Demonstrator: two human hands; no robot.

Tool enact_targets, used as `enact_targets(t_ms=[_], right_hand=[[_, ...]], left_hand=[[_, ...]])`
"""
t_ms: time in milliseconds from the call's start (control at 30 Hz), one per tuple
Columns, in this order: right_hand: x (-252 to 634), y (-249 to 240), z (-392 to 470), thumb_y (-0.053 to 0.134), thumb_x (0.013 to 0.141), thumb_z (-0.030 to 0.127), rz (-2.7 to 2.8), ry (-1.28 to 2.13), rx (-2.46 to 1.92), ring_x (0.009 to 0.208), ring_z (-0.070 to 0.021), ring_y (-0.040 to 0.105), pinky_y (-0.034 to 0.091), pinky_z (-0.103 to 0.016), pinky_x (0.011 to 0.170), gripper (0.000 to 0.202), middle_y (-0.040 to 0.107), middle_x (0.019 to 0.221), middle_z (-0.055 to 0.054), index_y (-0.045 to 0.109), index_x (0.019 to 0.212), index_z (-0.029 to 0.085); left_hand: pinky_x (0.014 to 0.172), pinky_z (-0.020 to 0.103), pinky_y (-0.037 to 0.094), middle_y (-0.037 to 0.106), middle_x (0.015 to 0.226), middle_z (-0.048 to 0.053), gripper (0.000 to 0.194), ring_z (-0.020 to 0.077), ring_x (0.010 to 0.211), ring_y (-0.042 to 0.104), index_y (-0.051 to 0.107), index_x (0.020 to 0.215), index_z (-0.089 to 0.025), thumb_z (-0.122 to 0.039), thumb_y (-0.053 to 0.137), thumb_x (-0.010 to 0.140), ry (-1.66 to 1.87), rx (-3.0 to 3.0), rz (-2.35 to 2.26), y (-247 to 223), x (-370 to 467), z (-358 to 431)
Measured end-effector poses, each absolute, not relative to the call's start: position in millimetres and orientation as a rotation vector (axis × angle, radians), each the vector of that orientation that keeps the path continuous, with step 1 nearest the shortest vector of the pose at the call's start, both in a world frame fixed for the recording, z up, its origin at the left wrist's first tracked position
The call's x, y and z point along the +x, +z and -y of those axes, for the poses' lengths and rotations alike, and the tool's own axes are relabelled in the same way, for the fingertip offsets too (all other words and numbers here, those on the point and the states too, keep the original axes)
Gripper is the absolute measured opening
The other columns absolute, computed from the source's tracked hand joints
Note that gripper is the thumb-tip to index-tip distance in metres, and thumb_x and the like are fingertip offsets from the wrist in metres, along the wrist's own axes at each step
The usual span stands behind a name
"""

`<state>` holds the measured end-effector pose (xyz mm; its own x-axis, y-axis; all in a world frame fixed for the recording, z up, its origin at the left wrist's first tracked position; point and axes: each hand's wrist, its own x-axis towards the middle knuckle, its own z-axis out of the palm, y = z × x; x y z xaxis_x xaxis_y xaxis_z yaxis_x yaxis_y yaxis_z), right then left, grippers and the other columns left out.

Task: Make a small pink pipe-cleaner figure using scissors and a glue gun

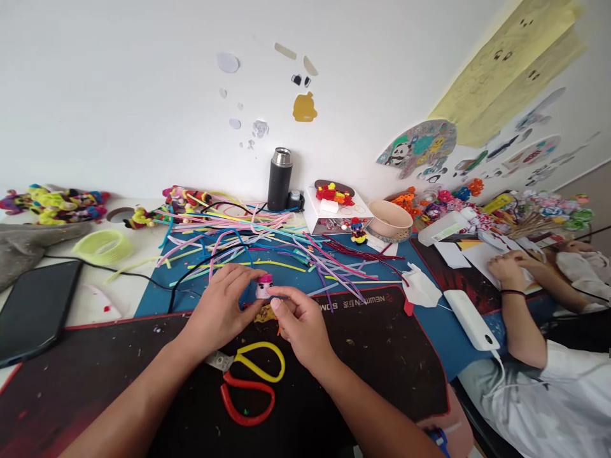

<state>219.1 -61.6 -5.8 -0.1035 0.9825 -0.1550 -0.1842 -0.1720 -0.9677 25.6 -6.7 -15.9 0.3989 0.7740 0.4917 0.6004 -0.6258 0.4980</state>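
My left hand (222, 299) is closed on a small fuzzy doll (263, 289) with a bright pink top and a pale pink face with dark eyes, pinched between thumb and fingers. From the other side, my right hand (300, 321) presses its index fingertip against the doll, with its thumb bent close by and the other fingers curled under. Just below the doll, a yellowish piece (265, 313) shows partly between the hands. Scissors (248, 375) with one yellow and one red handle lie on the black desk mat (377, 356) beneath my wrists, their blades partly under my left forearm.
Loose pipe cleaners (267, 238) in many colours cover the blue mat behind my hands. Beyond them stand a black flask (279, 181), a white box (315, 216) and a bowl (390, 222). A phone (38, 312) lies left; a co-worker's arm (520, 312) and a power bank (471, 321) are right.
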Motion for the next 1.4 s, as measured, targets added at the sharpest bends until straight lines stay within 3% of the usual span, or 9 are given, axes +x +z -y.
enact_targets(t_ms=[233,767,1233,1400], right_hand=[[217.5,-6.5,59.6,0.078,0.094,0.068,1.073,1.476,-1.152,0.048,-0.0094,0.030,0.024,-0.026,0.045,0.061,0.040,0.058,0.009,0.079,0.130,0.019],[216.7,-11.4,57.9,0.079,0.094,0.067,1.063,1.495,-1.124,0.048,-0.0082,0.029,0.023,-0.025,0.044,0.060,0.040,0.058,0.009,0.081,0.128,0.017],[230.3,3.1,61.1,0.082,0.088,0.070,0.901,1.345,-1.176,0.044,-0.0062,0.025,0.020,-0.023,0.043,0.054,0.035,0.054,0.011,0.077,0.099,0.018],[238.8,-6.5,63.0,0.082,0.087,0.072,0.858,1.338,-1.237,0.044,-0.0064,0.027,0.022,-0.022,0.043,0.056,0.035,0.051,0.012,0.077,0.097,0.017]], left_hand=[[0.104,0.047,0.055,0.078,0.121,0.010,0.028,0.0313,0.116,0.070,0.069,0.130,-0.024,-0.028,0.066,0.102,1.014,2.428,-1.206,-16.1,24.9,7.2],[0.101,0.044,0.054,0.078,0.119,0.010,0.027,0.0313,0.114,0.068,0.069,0.131,-0.022,-0.028,0.066,0.105,1.027,2.488,-1.183,-18.4,24.7,6.6],[0.107,0.048,0.051,0.079,0.116,0.006,0.032,0.0304,0.111,0.070,0.071,0.129,-0.026,-0.044,0.068,0.103,1.107,2.163,-1.334,-33.7,13.2,-7.9],[0.112,0.050,0.050,0.079,0.115,0.006,0.034,0.0302,0.111,0.070,0.073,0.130,-0.027,-0.046,0.068,0.102,1.096,2.108,-1.374,-35.2,11.7,-9.7]])
